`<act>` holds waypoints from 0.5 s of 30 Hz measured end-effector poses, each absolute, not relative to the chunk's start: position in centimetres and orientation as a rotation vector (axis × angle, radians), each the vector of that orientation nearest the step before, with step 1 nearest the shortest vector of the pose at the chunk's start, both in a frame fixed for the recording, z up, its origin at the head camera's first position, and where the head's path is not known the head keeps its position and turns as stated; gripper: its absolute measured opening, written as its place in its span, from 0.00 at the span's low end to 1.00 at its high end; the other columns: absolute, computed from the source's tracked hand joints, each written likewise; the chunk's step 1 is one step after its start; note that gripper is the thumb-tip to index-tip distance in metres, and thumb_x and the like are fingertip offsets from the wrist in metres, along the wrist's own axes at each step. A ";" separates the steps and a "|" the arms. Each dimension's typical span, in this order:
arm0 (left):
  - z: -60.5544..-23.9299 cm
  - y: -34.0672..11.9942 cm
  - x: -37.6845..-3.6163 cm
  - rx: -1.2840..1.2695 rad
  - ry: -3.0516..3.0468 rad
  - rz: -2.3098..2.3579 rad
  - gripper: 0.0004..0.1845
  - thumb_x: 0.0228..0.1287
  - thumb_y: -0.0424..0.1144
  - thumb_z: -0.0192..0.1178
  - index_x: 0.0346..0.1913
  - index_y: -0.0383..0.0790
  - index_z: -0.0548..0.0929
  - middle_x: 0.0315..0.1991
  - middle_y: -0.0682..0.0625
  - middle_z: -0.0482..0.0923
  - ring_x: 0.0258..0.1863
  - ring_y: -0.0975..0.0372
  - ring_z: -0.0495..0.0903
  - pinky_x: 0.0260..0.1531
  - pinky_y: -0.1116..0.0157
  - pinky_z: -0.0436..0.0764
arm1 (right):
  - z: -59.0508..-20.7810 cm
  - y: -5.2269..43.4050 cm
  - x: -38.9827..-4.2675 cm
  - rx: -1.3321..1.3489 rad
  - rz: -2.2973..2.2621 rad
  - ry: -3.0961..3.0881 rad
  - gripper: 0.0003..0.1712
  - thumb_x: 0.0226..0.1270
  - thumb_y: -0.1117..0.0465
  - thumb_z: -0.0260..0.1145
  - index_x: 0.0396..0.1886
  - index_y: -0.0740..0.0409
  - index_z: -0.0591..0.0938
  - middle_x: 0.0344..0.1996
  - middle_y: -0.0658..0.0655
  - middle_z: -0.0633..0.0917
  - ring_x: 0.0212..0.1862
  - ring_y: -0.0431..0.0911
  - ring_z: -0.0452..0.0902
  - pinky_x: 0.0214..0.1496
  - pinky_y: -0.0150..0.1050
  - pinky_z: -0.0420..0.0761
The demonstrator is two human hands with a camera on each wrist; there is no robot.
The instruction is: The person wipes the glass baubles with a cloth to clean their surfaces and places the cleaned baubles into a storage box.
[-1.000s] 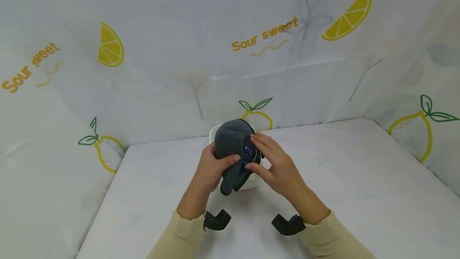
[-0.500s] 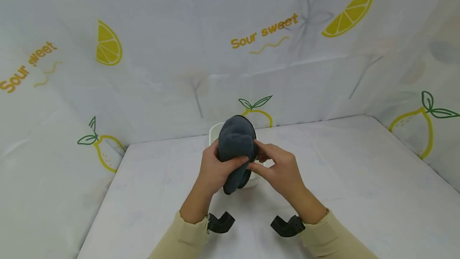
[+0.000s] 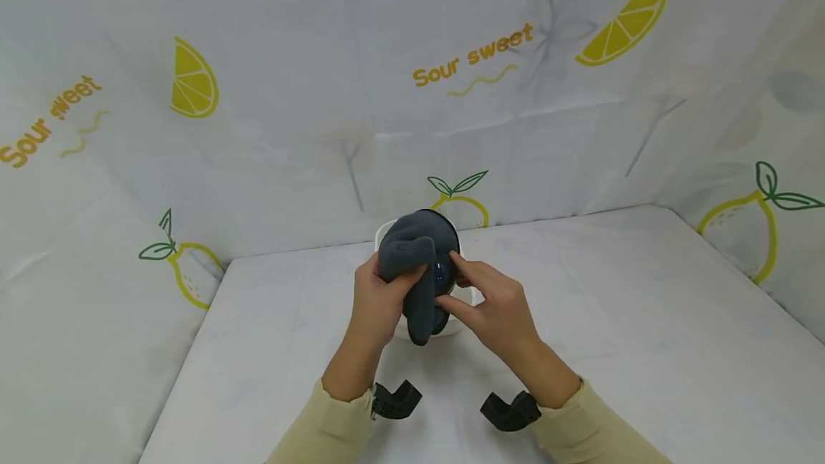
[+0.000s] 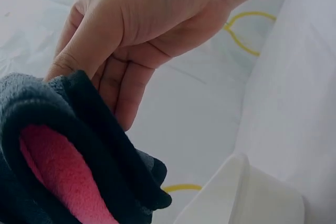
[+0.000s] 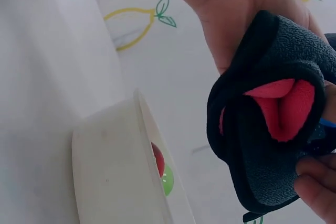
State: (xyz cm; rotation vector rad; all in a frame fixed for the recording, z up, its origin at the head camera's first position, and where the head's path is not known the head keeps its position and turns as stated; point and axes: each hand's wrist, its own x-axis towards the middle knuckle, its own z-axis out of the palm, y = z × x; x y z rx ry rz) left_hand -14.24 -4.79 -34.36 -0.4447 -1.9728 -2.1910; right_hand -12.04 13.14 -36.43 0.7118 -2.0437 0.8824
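Note:
My left hand (image 3: 379, 299) grips a dark grey plush cloth (image 3: 407, 253) with black edging, its thumb bent over a hanging fold. The cloth's pink-red inner side shows in both wrist views. A shiny dark blue round object (image 3: 442, 276) sits partly wrapped in the cloth on its right. My right hand (image 3: 496, 303) pinches this object, index finger at its top and thumb at its lower edge. In the left wrist view the right hand (image 4: 142, 30) reaches in behind the cloth with bent fingers. The right wrist view shows the left hand (image 5: 231, 24) behind the cloth.
Behind and below the cloth stands a white open bin (image 5: 115, 166), with red and green things inside at its rim. It rests on a white-covered table (image 3: 619, 306). A lemon-printed sheet (image 3: 277, 127) rises behind and along the sides.
The cloth turns right, covering most of the blue object half a second ago, then swings back left so it shows again. The right fingers stay at its edge.

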 end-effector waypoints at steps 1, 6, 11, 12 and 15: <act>-34.4 -4.8 -14.3 -0.444 -1.959 -2.192 0.18 0.61 0.33 0.68 0.53 0.32 0.81 0.48 0.40 0.82 0.49 0.55 0.83 0.50 0.56 0.83 | -36.4 13.2 -12.0 0.709 0.919 -2.047 0.40 0.38 0.64 0.84 0.57 0.66 0.82 0.40 0.59 0.88 0.34 0.45 0.85 0.35 0.35 0.85; -34.4 -4.8 -14.4 -0.443 -1.943 -2.217 0.18 0.64 0.33 0.65 0.55 0.31 0.79 0.50 0.39 0.81 0.50 0.56 0.82 0.51 0.58 0.82 | -36.0 13.5 -12.0 0.669 1.106 -2.089 0.39 0.39 0.64 0.84 0.57 0.64 0.82 0.41 0.59 0.89 0.37 0.45 0.86 0.40 0.33 0.85; -34.3 -5.1 -14.5 -0.461 -1.981 -2.244 0.18 0.64 0.33 0.65 0.55 0.31 0.78 0.51 0.39 0.80 0.50 0.56 0.81 0.51 0.58 0.82 | -35.5 13.8 -11.9 0.606 1.341 -2.156 0.37 0.43 0.65 0.82 0.59 0.59 0.81 0.40 0.56 0.89 0.37 0.42 0.86 0.41 0.33 0.85; -34.3 -5.1 -14.5 -0.459 -1.992 -2.245 0.18 0.64 0.34 0.65 0.55 0.31 0.78 0.51 0.39 0.80 0.50 0.57 0.81 0.51 0.58 0.82 | -35.3 13.9 -11.8 0.582 1.398 -2.172 0.37 0.45 0.65 0.82 0.60 0.57 0.81 0.40 0.55 0.89 0.37 0.41 0.85 0.41 0.33 0.85; -34.2 -5.2 -14.5 -0.450 -2.027 -2.237 0.18 0.63 0.34 0.66 0.55 0.32 0.78 0.50 0.40 0.80 0.48 0.56 0.82 0.51 0.57 0.82 | -35.1 14.1 -11.7 0.495 1.616 -2.190 0.35 0.49 0.66 0.80 0.60 0.56 0.79 0.39 0.56 0.89 0.37 0.41 0.85 0.41 0.34 0.85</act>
